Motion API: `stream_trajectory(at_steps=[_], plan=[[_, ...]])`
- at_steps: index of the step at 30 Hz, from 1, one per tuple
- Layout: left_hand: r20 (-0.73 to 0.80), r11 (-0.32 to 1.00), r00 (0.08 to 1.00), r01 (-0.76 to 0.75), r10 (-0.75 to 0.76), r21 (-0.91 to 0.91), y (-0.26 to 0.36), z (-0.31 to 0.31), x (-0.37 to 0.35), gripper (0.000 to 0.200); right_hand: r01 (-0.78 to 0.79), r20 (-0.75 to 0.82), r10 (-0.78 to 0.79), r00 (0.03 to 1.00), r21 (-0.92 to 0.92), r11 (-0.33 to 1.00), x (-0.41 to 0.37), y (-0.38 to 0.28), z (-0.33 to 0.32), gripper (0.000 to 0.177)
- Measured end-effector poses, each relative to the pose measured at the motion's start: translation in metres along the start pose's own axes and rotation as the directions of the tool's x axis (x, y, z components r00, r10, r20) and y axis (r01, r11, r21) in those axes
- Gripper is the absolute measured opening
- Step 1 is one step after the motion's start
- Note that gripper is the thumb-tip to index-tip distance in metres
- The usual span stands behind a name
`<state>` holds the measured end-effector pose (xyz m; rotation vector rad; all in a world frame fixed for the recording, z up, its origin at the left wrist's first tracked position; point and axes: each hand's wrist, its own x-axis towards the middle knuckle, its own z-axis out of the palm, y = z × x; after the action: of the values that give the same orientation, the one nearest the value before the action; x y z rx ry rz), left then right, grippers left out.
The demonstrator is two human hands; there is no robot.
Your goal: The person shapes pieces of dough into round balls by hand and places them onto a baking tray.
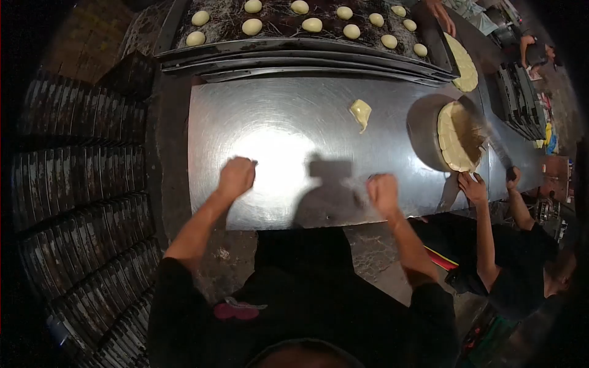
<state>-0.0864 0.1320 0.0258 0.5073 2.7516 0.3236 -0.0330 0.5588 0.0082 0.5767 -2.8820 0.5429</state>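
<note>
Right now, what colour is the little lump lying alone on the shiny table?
Pale creamy yellow; the dough lump shows best in the head view.

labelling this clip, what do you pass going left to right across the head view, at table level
stacked tins → left hand → right hand → round dough slab → stacked trays; the dough scrap overlaps the right hand's span, so it's left out

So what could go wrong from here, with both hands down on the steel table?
1. A co-worker's long blade-like tool works the dough round off to the side of the right hand; a sideways reach could meet it.
2. The dough scrap lies near the stacked trays of dough balls; reaching for it could nudge them.
</note>
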Motion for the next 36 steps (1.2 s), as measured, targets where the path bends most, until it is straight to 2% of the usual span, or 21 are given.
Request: stream_trajectory(at_steps=[1, 3, 5, 6, 8, 10, 12, 14, 16, 18, 19, 21, 22, 23, 24, 26, 29, 30, 32, 34, 36], plan=[[-0.369, 0.978, 0.929, -0.084, 0.008, -0.189, -0.01, -0.003, 0.01, 0.015, -0.121, -0.244, 0.11, 0.964, -0.029, 0.992, 0.016, 0.0, -0.017, 0.006], [-0.656, 0.887, 0.728, -0.15, -0.2, -0.437, 0.033, -0.022, 0.056, 0.019, -0.357, -0.381, 0.389, 0.839, 0.156, 0.921, 0.078, -0.018, -0.001, 0.014], [-0.535, 0.894, 0.844, -0.209, -0.039, -0.395, 0.061, 0.001, 0.06, 0.021, -0.213, -0.339, 0.343, 0.876, 0.367, 0.905, 0.077, -0.029, 0.04, 0.015], [-0.373, 0.926, 0.918, -0.251, 0.135, -0.281, 0.07, 0.009, 0.044, 0.023, 0.126, -0.252, 0.459, 0.852, 0.95, 0.287, 0.043, -0.035, 0.087, 0.014], [-0.395, 0.877, 0.828, -0.47, 0.398, -0.102, 0.056, 0.018, 0.002, 0.021, -0.155, -0.082, 0.2, 0.976, 0.384, 0.91, -0.004, -0.042, 0.048, 0.016], [-0.001, 0.996, 0.996, -0.095, 0.095, -0.003, 0.016, 0.006, 0.007, 0.026, -0.231, -0.087, 0.278, 0.957, 0.357, 0.905, 0.0, -0.009, 0.007, 0.016], [-0.537, 0.982, 0.843, -0.092, -0.011, -0.166, 0.002, 0.0, 0.026, 0.026, -0.316, -0.209, 0.377, 0.902, 0.273, 0.909, 0.029, -0.002, -0.005, 0.017], [-0.573, 0.829, 0.766, -0.096, -0.292, -0.551, 0.041, -0.01, 0.066, 0.023, -0.25, -0.426, 0.323, 0.845, 0.221, 0.943, 0.086, -0.019, 0.01, 0.013], [-0.44, 0.92, 0.896, -0.225, 0.065, -0.322, 0.059, 0.017, 0.058, 0.023, -0.038, -0.459, 0.287, 0.841, 0.479, 0.877, 0.079, -0.042, 0.044, 0.012], [-0.433, 0.821, 0.785, -0.549, 0.442, -0.156, 0.052, 0.012, 0.012, 0.014, 0.042, -0.324, 0.103, 0.94, 0.411, 0.911, 0.033, -0.044, 0.029, 0.012], [-0.257, 0.903, 0.885, -0.42, 0.387, -0.087, 0.032, 0.007, 0.007, 0.014, 0.136, -0.159, -0.082, 0.984, 0.371, 0.919, 0.013, -0.042, 0.02, 0.011], [-0.04, 0.99, 0.989, -0.142, 0.142, 0.009, -0.004, -0.015, 0.007, 0.01, -0.013, -0.135, 0.045, 0.99, 0.225, 0.974, 0.001, -0.008, -0.005, 0.01], [-0.473, 0.988, 0.871, -0.152, 0.13, -0.007, -0.02, -0.002, 0.013, 0.014, -0.175, -0.253, 0.223, 0.941, 0.201, 0.964, 0.02, -0.006, -0.007, 0.01], [-0.622, 0.987, 0.78, -0.041, -0.063, -0.153, -0.011, -0.008, 0.029, 0.017, -0.333, -0.361, 0.383, 0.85, 0.195, 0.923, 0.045, -0.002, -0.006, 0.01], [-0.563, 0.87, 0.762, 0.001, -0.32, -0.493, 0.005, -0.015, 0.047, 0.025, -0.321, -0.351, 0.373, 0.859, 0.199, 0.926, 0.063, -0.004, 0.005, 0.01], [-0.559, 0.685, 0.748, -0.197, -0.357, -0.701, 0.034, 0.012, 0.068, 0.045, -0.163, -0.435, 0.249, 0.865, 0.226, 0.96, 0.099, -0.028, 0.029, 0.01], [-0.311, 0.62, 0.949, -0.212, -0.054, -0.755, 0.072, 0.011, -0.002, 0.082, -0.078, -0.13, 0.134, 0.983, 0.363, 0.928, 0.049, -0.071, 0.019, 0.021], [-0.339, 0.759, 0.941, -0.24, 0.027, -0.605, 0.069, 0.015, -0.021, 0.083, -0.114, -0.028, 0.133, 0.991, 0.356, 0.928, 0.029, -0.072, 0.004, 0.021], [-0.274, 0.841, 0.961, -0.179, 0.038, -0.511, 0.069, -0.004, -0.042, 0.08, -0.126, 0.048, 0.117, 0.992, 0.334, 0.934, 0.04, -0.07, -0.022, 0.022], [-0.198, 0.944, 0.98, -0.101, 0.039, -0.314, 0.064, -0.024, -0.033, 0.062, -0.599, 0.419, 0.441, 0.794, 0.416, 0.684, 0.085, -0.073, -0.05, 0.024], [-0.175, 0.967, 0.975, -0.17, 0.137, -0.19, 0.053, -0.002, -0.024, 0.038, -0.485, 0.415, 0.254, 0.873, 0.694, 0.532, 0.163, -0.072, -0.062, 0.034]])
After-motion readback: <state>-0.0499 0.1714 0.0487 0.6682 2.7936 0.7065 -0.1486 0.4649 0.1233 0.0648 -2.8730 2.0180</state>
